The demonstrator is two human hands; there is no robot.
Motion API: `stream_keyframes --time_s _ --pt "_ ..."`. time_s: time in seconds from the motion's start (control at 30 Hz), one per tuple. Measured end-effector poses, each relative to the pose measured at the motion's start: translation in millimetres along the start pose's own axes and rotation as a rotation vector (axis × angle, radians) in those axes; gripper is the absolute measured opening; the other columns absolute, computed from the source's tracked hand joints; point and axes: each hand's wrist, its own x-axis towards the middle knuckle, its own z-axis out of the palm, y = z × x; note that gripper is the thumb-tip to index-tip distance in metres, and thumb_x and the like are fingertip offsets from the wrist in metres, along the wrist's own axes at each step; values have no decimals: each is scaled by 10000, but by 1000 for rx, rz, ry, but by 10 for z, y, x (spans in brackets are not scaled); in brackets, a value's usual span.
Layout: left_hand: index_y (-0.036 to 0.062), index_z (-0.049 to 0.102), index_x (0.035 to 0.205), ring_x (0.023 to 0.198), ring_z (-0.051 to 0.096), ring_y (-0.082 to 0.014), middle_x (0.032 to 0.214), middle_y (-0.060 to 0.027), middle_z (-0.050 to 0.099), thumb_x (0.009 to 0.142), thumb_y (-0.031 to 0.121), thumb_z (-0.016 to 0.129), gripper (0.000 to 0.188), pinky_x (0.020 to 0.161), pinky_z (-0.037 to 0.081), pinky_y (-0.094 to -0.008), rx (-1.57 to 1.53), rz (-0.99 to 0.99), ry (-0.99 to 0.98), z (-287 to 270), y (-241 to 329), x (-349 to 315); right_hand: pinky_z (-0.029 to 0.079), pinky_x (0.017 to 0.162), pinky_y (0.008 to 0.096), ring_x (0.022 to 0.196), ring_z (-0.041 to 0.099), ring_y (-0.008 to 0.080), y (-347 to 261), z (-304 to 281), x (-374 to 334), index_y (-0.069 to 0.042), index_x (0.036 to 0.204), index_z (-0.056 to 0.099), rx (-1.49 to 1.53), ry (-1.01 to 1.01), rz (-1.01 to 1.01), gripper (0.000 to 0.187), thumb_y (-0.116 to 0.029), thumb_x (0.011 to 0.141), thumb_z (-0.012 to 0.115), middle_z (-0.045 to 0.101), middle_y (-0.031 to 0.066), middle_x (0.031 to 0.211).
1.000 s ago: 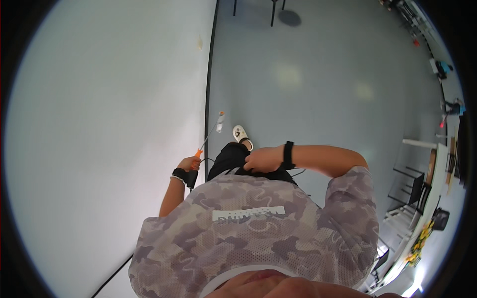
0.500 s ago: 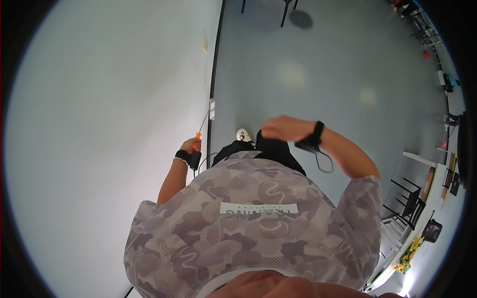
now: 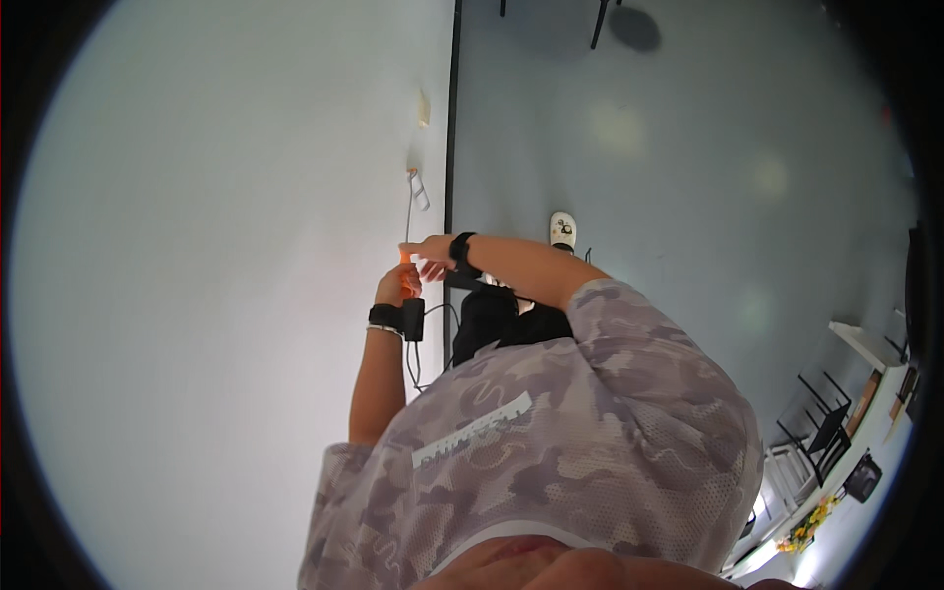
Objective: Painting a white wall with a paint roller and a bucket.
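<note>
A paint roller with an orange handle (image 3: 405, 258), a thin metal rod and a small white roller sleeve (image 3: 421, 193) is in front of me, close to the white wall (image 3: 246, 246). My left hand (image 3: 397, 283) is closed round the lower part of its handle. At the handle's top, just above the left hand, my right hand (image 3: 433, 254) grips with thumb and forefinger; its other fingers are partly hidden. Both wrists wear black bands, and a black box (image 3: 414, 320) with a cable hangs at the left one.
A beige plate (image 3: 424, 108) is on the wall farther ahead. A dark skirting (image 3: 451, 147) divides wall from grey floor (image 3: 669, 197). Dark furniture legs (image 3: 599, 25) stand far off. Chairs (image 3: 831, 423), a long white table (image 3: 885, 393) and yellow flowers (image 3: 808, 523) are at the right.
My right hand has swung left from before my body onto the roller's handle. My body has turned toward the wall. The roller sleeve now appears over the wall rather than the skirting.
</note>
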Motion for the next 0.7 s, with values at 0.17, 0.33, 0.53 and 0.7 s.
stream_keyframes --time_s 0.17,0.33,0.53,0.7 --pt "22 526 786 446 485 -134 563 -23 496 737 180 514 166 420 372 -220 488 192 252 126 -36 -60 437 510 345 598 545 245 255 146 988 2 818 547 -401 44 -399 413 -389 710 472 546 154 705" --pt "111 500 880 590 519 -122 639 -31 521 645 216 606 278 503 401 -245 1830 492 269 -388 -382 -329 448 533 378 649 575 323 549 637 1245 -42 736 588 -1403 134 -660 196 -170 685 448 578 171 691" --pt "120 445 630 391 370 -65 522 24 417 764 156 470 141 343 311 -173 293 165 282 -9 264 -192 459 591 362 649 578 300 -86 477 1064 -15 724 592 -239 247 -358 209 -183 688 473 589 156 712" --pt "97 417 678 403 370 -63 534 9 417 717 106 529 119 357 294 -154 334 190 142 465 597 -72 459 553 370 596 571 305 -365 88 1260 1 700 580 -613 480 -775 224 -190 708 463 584 175 697"
